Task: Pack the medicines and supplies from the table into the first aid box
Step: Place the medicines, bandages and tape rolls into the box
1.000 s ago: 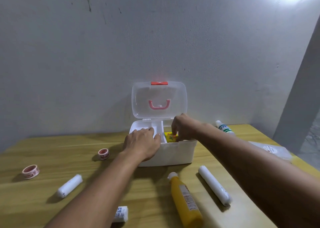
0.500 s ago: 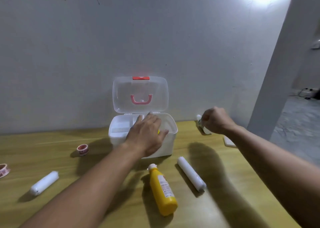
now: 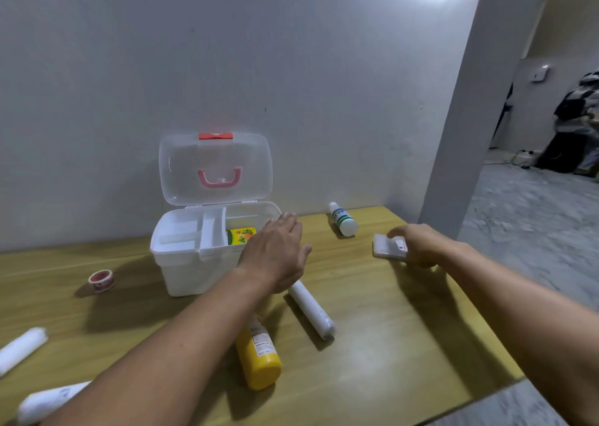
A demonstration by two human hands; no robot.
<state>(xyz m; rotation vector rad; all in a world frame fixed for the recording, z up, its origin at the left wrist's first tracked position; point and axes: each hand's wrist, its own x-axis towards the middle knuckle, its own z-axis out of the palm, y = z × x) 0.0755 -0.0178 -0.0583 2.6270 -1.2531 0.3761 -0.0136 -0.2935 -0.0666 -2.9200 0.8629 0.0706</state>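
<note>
While the left hand [image 3: 275,254] hovers palm-down, fingers spread and empty, over the right front corner of the open first aid box [image 3: 194,263], the right hand [image 3: 421,245] reaches out, pinching a flat white packet [image 3: 387,247] low over the table [image 3: 372,344]. Yellow box [image 3: 241,235] sits inside.

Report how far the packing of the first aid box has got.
Done: one yellow packet lies in the open first aid box. In hand: the right hand grips a flat white pack; the left hand hovers empty by the box. Left: white bottle, yellow bottle, long roll, tape, rolls at left.
</note>
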